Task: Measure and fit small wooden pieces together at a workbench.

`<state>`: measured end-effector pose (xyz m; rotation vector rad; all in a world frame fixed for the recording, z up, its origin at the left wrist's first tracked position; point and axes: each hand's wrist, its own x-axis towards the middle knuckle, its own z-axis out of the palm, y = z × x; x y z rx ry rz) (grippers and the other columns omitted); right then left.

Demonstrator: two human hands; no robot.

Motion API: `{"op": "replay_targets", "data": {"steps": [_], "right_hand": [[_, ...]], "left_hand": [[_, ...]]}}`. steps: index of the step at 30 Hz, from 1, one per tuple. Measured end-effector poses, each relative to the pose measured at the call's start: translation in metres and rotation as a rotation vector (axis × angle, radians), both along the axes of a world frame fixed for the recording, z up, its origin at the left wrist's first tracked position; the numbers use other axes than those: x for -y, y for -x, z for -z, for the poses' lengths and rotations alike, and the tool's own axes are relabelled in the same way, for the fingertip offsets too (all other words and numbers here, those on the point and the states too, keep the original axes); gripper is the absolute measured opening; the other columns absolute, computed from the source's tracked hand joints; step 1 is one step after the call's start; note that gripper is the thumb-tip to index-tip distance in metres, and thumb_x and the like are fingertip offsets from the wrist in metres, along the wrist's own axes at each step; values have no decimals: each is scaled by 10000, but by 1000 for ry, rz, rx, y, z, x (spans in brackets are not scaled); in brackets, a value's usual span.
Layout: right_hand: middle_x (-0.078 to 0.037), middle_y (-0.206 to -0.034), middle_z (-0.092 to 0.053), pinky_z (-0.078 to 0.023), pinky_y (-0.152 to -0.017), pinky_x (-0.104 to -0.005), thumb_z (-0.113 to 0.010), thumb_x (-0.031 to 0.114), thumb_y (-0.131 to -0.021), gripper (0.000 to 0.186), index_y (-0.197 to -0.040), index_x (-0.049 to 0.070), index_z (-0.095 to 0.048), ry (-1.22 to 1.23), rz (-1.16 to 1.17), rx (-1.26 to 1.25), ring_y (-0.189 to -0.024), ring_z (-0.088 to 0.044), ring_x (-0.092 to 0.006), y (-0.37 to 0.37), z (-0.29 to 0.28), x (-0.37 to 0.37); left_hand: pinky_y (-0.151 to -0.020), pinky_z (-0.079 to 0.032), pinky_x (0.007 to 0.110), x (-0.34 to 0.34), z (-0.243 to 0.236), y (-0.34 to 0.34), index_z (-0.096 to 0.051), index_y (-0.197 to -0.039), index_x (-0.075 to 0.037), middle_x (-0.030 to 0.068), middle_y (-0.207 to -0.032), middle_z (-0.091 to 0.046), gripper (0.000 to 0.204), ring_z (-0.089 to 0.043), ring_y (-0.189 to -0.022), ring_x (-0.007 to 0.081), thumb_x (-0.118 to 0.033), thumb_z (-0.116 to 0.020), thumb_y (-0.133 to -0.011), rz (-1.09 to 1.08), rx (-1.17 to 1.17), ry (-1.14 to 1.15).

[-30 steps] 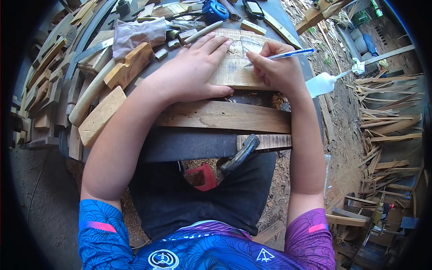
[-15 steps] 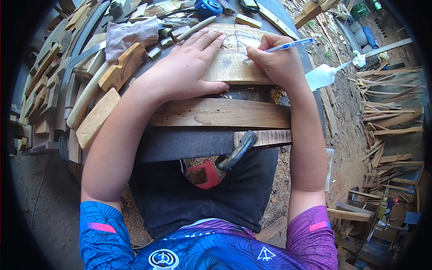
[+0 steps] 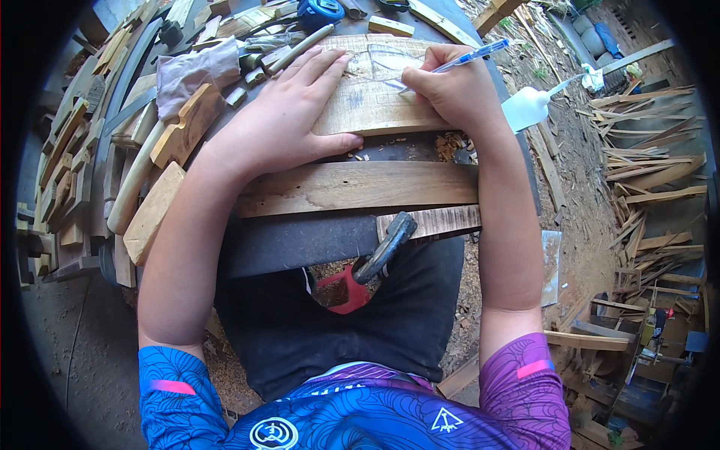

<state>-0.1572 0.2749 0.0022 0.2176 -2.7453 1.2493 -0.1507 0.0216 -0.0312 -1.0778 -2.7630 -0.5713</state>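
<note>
My left hand (image 3: 296, 112) rests spread on the near-left part of a pale wooden board (image 3: 352, 101), its thumb along the front edge. Pencil-like lines and pen strokes mark the board's upper middle and right. My right hand (image 3: 450, 94) grips a white-and-blue pen (image 3: 476, 54), its tip on or just over the drawn lines. Just below both hands lies a long brown plank (image 3: 352, 184), with a dark clamp (image 3: 386, 247) at the bench edge beneath it on a shorter light strip (image 3: 439, 220).
A white squeeze bottle (image 3: 525, 111) stands right of my right hand. Left lie a pale cloth (image 3: 195, 71), notched block (image 3: 184, 127) and several offcuts. A blue tape measure (image 3: 319, 11) is at the back, a red stool (image 3: 349, 304) under the bench, wood strips (image 3: 652, 176) piled at far right.
Both hands, the board and surrounding bench items appear higher and further left in the picture, as the view shifts. The pen in my right hand has moved slightly over the drawn lines.
</note>
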Motion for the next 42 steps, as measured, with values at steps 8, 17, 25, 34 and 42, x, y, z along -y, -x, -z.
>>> {"op": "replay_targets", "data": {"steps": [8, 17, 25, 34, 42], "right_hand": [[-65, -624, -695, -504, -560, -279, -805, 232, -777, 271, -704, 27, -644, -22, 35, 7, -565, -655, -117, 2, 1, -5], [-55, -621, -694, -497, -548, -274, -792, 246, -786, 273, -710, 49, -619, 13, 82, 78, -560, -646, -106, 4, 5, -11], [-43, -609, -681, -490, -542, -267, -806, 250, -799, 283, -705, 66, -613, -4, 53, 70, -556, -636, -94, 2, 0, -10], [-40, -600, -672, -484, -541, -275, -807, 255, -806, 319, -665, 58, -599, -81, -10, 77, -552, -628, -102, -3, -9, -10], [-38, -638, -688, -483, -499, -252, -823, 274, -860, 320, -726, 59, -628, 61, -80, 45, -559, -637, -84, 1, 2, -9]], "left_hand": [[-1288, -253, 422, 1, -1, 0, -343, -1606, 15, 205, -1685, -302, 1005, -264, -1577, 350, -524, -777, -878, -14, -4, 18], [-1289, -250, 426, 0, 3, 2, -338, -1607, 16, 207, -1682, -306, 1009, -269, -1574, 359, -527, -775, -878, -1, -17, 19], [-1288, -252, 427, 2, 3, 4, -326, -1617, -1, 205, -1680, -309, 995, -274, -1571, 360, -516, -767, -888, 8, -26, 19], [-1288, -252, 424, 1, 4, 5, -312, -1626, -15, 197, -1684, -299, 992, -272, -1572, 357, -507, -767, -893, 18, -24, 19], [-1288, -250, 422, 1, 5, 4, -324, -1618, -5, 202, -1686, -299, 990, -266, -1576, 354, -511, -766, -892, 7, -33, 13]]}}
